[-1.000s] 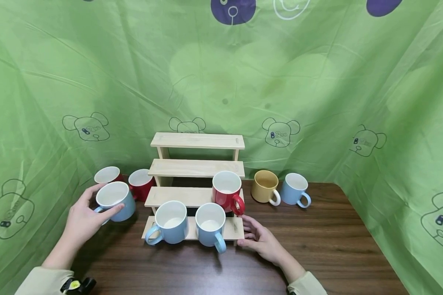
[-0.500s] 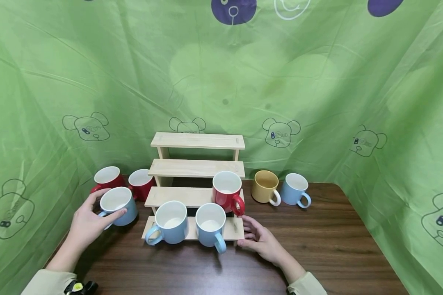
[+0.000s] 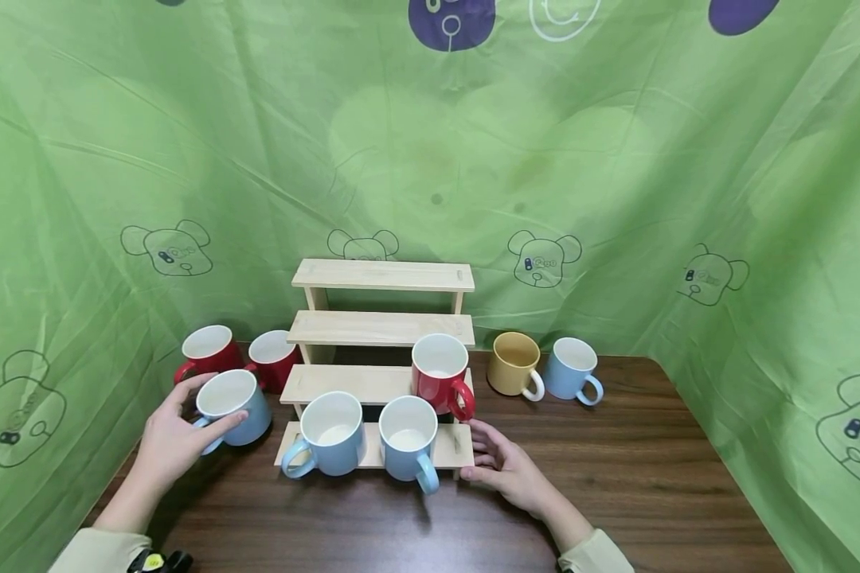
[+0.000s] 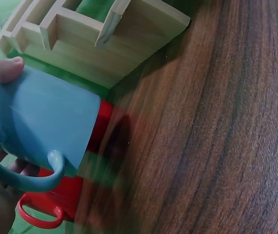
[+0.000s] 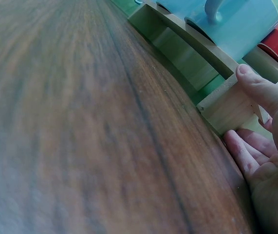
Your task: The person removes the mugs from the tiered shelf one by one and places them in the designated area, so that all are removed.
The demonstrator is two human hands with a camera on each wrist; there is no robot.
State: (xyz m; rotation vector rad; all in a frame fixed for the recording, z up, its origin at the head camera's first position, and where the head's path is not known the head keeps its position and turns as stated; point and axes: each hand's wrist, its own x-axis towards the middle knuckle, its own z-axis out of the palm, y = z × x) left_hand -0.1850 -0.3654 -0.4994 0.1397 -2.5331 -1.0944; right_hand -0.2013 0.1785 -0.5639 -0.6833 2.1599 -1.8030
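Note:
My left hand point(image 3: 174, 434) holds a light blue mug point(image 3: 247, 414) by its body, with the thumb on the near side. The mug is upright, its handle point(image 4: 24, 178) toward my palm. Whether its base touches the table I cannot tell. My right hand point(image 3: 505, 465) grips the right end of the lowest step of a wooden step rack point(image 3: 383, 326), thumb point(image 5: 258, 85) at the front edge and fingers at the side panel. Two blue mugs point(image 3: 333, 446) point(image 3: 401, 454) stand on that lowest step. On the second step, at the right, stands a red mug point(image 3: 433, 386).
Behind the held mug, two red mugs point(image 3: 218, 358) point(image 3: 275, 374) stand on the dark wooden table point(image 3: 616, 477). Right of the rack are a yellow mug point(image 3: 512, 374) with a white handle and another blue mug point(image 3: 569, 378). Green cloth point(image 3: 430, 159) encloses the back and sides.
My left hand has moved the blue mug slightly right and toward me, uncovering more of the red mug behind it. The right hand and the rack have stayed put.

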